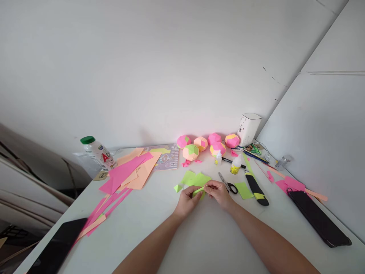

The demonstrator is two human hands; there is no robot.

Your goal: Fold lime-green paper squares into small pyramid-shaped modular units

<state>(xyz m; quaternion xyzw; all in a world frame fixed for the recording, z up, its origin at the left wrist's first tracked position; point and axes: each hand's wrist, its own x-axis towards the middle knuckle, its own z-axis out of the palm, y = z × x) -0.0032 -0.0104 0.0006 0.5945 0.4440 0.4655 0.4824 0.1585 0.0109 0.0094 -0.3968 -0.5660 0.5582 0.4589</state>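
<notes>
Between both hands, low over the middle of the table, is a piece of lime-green paper (199, 191), partly folded. My left hand (187, 200) pinches its left side, thumb on top. The fingertips of my right hand (218, 193) close on its right end. More green paper sheets (203, 178) lie just behind the hands, with a small folded green piece (178, 188) to the left. Black-handled scissors (229, 185) rest right beside my right hand, then a green paper square (243, 190) and a black and yellow utility knife (256, 188).
Several faceted paper balls (190, 152) stand along the wall. Two glue bottles (235, 166) are in front of them. Pink and orange paper (125, 173) and a white bottle with a green cap (98, 152) are at the left. Black phones lie at the left edge (57, 245) and right (318, 217).
</notes>
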